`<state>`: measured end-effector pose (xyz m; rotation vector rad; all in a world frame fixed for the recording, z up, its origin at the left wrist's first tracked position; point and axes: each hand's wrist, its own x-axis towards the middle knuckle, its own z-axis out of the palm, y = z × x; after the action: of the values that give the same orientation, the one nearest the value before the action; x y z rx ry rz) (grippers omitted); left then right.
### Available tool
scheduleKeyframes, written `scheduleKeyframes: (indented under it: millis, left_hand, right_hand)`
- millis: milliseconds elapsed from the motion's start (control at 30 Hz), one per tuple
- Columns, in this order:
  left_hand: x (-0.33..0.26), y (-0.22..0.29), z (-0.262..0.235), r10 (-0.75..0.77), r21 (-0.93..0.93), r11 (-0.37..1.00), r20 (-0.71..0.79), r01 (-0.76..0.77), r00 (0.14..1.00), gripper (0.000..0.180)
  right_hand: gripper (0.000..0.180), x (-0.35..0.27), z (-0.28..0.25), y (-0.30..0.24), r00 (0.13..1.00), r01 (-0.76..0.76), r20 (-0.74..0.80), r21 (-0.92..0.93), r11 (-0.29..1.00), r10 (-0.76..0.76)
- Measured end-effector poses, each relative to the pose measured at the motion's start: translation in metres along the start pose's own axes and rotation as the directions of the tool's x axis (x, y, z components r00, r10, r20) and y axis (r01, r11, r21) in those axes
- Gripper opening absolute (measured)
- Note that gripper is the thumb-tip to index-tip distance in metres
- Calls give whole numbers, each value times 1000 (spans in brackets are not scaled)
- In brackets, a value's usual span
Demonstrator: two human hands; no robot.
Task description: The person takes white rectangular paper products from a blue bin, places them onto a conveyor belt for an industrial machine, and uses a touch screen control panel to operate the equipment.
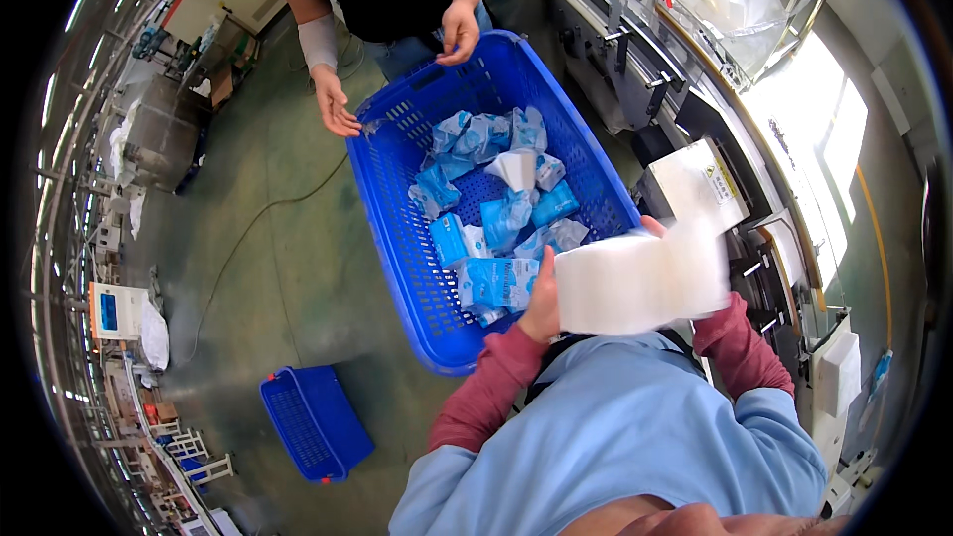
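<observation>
White tissue bundle (640,283): soft, light, crushable, clasped endwise between my left hand (543,303) and right hand (653,228), both closed on it, just over the blue basket (397,228) of packets.

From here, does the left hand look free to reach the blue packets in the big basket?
Probably not right away. The left hand is pressed to one end of the white stack, the right hand at the other. The blue packets lie uncovered just beyond it in the basket.

The white pack (640,283) is motion-blurred and hides most of the right hand (652,227).
</observation>
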<state>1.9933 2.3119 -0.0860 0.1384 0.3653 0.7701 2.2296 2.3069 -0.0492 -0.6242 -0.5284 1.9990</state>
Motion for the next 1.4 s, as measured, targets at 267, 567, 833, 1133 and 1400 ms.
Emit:
scheduleKeyframes:
  millis: [267,567,833,1133,1400]
  left_hand:
    - [5,-20,30,-116,93,990,166,102,979,94]
    - [36,-43,63,-254,425,875,-2,230,967,51]
    - [49,-57,72,-387,396,849,15,350,922,61]
    - [47,-62,77,-399,377,848,-10,373,917,54]
    - [42,-66,69,-381,340,868,-14,363,924,54]
  right_hand:
    - [83,-46,11,-41,969,-92,-244,-464,881,-28]
    - [70,-130,6,-41,845,22,-360,-714,699,-395]
    - [39,-335,-22,-106,350,-792,-101,-562,-237,-931]
    - [37,-376,-74,-122,480,-712,-381,-695,-97,-790]
    - [30,-381,-82,-127,474,-612,-497,-779,134,-727]
